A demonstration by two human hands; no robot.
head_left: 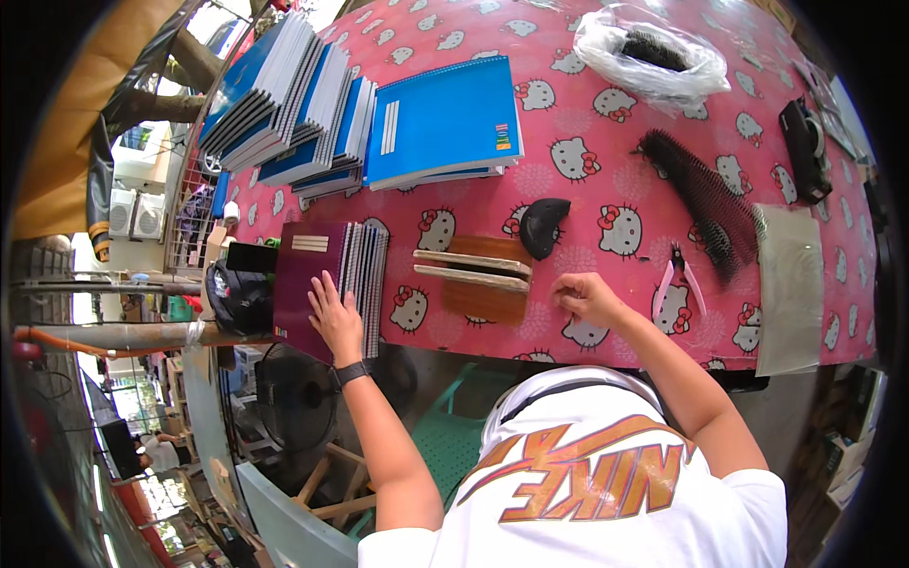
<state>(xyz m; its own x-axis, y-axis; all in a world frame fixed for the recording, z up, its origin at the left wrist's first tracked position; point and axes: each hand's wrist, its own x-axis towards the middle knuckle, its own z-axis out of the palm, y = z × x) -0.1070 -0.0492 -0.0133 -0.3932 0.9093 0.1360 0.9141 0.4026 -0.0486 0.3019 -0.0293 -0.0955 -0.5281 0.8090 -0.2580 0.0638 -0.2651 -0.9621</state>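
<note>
My left hand (333,320) lies with fingers spread on the top cover of a stack of purple spiral notebooks (308,260) at the table's left front. To the right of that stack is a brown wooden block (488,301) with two pale raised strips across it. Just right of the block, my right hand (589,299) rests low over the table with its fingers curled in; whatever they may hold is hidden. A small black rounded object (545,228) sits beyond it. Pink-handled cutting pliers (676,286) lie to its right, near a bundle of black spiral binding coils (701,204).
Blue notebooks (445,118) and fanned blue stacks (275,90) cover the far left. An open plastic bag (601,43) holds more black coils. A translucent sheet (789,293) and a black case (805,151) lie at right. A black fan (294,393) stands below the table's left edge.
</note>
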